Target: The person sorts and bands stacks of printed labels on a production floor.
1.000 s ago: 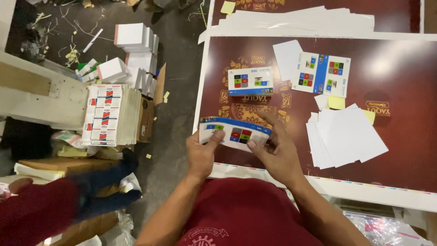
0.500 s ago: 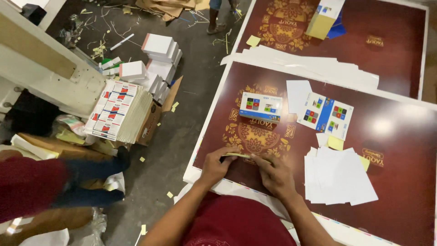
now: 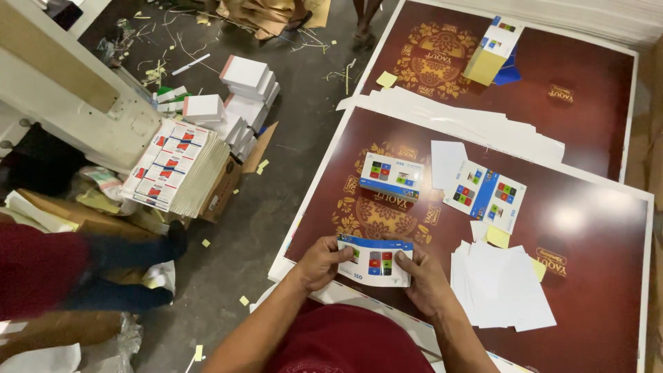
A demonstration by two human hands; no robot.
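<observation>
White printed card with blue band and coloured squares [image 3: 373, 261] at maroon board's [image 3: 594, 214] near edge, pinched by left hand [image 3: 319, 262] and right hand [image 3: 427, 278], fingers closed on ends. Folded box [image 3: 391, 176] done beyond; white blank stack [image 3: 501, 287] waits.

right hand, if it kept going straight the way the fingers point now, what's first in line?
The right hand already grips the printed card, fingers aimed up-left. Past the card, the folded box lying on the dark red sheet looks first in line, though depth is unclear.
</observation>
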